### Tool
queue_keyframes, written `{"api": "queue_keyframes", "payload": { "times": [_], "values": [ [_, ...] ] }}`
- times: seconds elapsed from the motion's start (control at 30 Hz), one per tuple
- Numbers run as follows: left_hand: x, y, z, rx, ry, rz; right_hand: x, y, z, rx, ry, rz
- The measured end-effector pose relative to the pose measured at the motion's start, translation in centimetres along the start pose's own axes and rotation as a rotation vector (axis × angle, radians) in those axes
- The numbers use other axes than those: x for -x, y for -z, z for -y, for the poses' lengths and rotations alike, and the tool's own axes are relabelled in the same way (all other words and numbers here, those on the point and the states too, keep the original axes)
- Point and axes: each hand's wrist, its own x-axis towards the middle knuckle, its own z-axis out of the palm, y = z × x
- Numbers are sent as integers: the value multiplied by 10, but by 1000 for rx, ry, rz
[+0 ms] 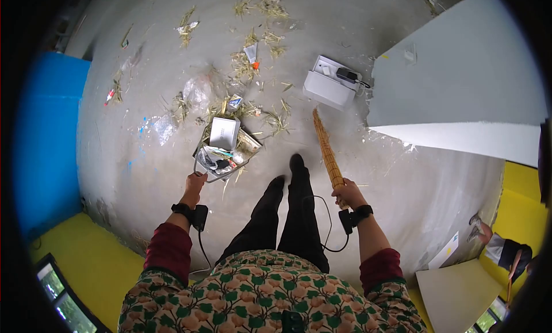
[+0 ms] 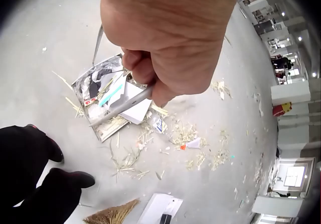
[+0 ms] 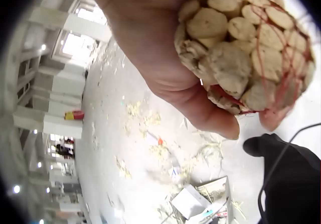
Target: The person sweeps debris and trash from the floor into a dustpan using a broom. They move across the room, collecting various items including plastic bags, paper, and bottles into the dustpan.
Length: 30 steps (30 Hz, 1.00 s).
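Observation:
My left hand [image 1: 194, 187] grips the grey handle [image 2: 123, 105] of a dustpan [image 1: 249, 141], which is down at the floor in front of my left side. A white box [image 1: 224, 133], clear plastic, straw and small packaging fill the dustpan. In my right hand [image 1: 348, 194] is a straw broom [image 1: 328, 152], its bristle end pointing forward. The right wrist view shows the butt of its handle, a bundle of cut stalks [image 3: 242, 28] tied with red string, with fingers wrapped around it.
Straw [image 1: 273, 4] and litter lie scattered ahead, with a crumpled plastic bag [image 1: 198, 93] and a cup [image 1: 250, 53]. An open white box [image 1: 330, 90] holding a black adapter [image 1: 347, 75] is beyond the broom. A grey-white block [image 1: 460, 74] stands right, a blue one [image 1: 54, 137] left. Another person [image 1: 506, 251] is at far right.

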Motion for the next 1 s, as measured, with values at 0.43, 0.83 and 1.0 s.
{"api": "queue_keyframes", "payload": {
  "times": [0.43, 0.83, 1.0],
  "values": [
    [-24, 19, 51, 496, 228, -207, -28, -152, 146, 628, 291, 555],
    [-58, 66, 2, 852, 189, -276, -105, -146, 320, 649, 575, -30],
    [-102, 121, -16, 845, 148, -217, -91, -135, 338, 466, 406, 107]
  ]
}}
